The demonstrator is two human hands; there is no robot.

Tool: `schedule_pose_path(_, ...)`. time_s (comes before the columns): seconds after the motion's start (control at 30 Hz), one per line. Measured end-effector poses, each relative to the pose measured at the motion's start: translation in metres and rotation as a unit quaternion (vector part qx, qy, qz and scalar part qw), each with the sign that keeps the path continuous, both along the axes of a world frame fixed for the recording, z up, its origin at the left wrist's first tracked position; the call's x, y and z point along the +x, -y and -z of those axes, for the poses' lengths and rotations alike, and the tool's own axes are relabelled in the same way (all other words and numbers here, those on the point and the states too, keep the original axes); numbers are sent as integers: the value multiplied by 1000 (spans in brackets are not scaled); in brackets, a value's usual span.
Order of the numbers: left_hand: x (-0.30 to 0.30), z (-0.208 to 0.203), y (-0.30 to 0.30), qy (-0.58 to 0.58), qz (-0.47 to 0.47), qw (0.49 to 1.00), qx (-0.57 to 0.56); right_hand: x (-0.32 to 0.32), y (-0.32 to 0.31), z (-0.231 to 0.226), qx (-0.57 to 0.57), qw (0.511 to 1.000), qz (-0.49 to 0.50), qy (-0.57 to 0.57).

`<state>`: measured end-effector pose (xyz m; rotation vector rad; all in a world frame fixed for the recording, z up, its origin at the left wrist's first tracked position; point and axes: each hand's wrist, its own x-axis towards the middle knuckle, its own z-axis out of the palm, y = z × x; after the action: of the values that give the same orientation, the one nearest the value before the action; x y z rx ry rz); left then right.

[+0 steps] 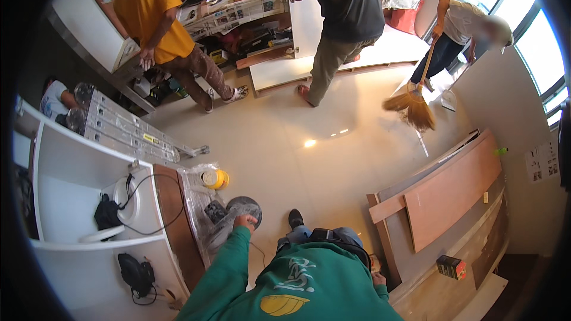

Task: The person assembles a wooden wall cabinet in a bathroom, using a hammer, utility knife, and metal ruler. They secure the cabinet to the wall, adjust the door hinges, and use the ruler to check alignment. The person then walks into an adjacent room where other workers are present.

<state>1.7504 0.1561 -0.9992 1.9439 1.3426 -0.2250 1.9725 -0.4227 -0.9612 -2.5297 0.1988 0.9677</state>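
My left hand (245, 221) is held out in front of me with its fingers curled. Under and just beyond it is a dark grey round object (252, 204), beside crumpled clear plastic sheeting (217, 235). What the left fingers hold, if anything, is hidden. My right hand (379, 279) hangs low by my right hip, its fingers curled and partly hidden. A small orange-and-pale item (374, 263) shows right at that hand, too small to name. A yellow round container (215, 179) stands on the floor beyond the left hand.
White open cabinets (89, 160) with black bags and a cable stand at left, by a plastic-wrapped ladder (128, 128). Wooden panels (452, 190) and a small box (451, 267) lie at right. Ahead, one person sweeps with a broom (413, 107); two others work at a cluttered bench (238, 12).
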Motion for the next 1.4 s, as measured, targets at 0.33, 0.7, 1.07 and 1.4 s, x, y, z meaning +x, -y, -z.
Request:
schedule_pose_path(0.33,168,-18,-126,104,-45,975,-190,115,-100,49,71,995,63,-10)
schedule_pose_path(0.7,283,-64,-200,-94,147,965,-196,233,-216,45,114,954,278,24)
schedule_pose_path(1.07,413,-144,-263,-18,156,972,-175,164,-223,77,6,979,127,-158)
schedule_pose_path(1.4,221,-28,-217,-53,3,995,-85,241,-235,84,178,900,360,-169)
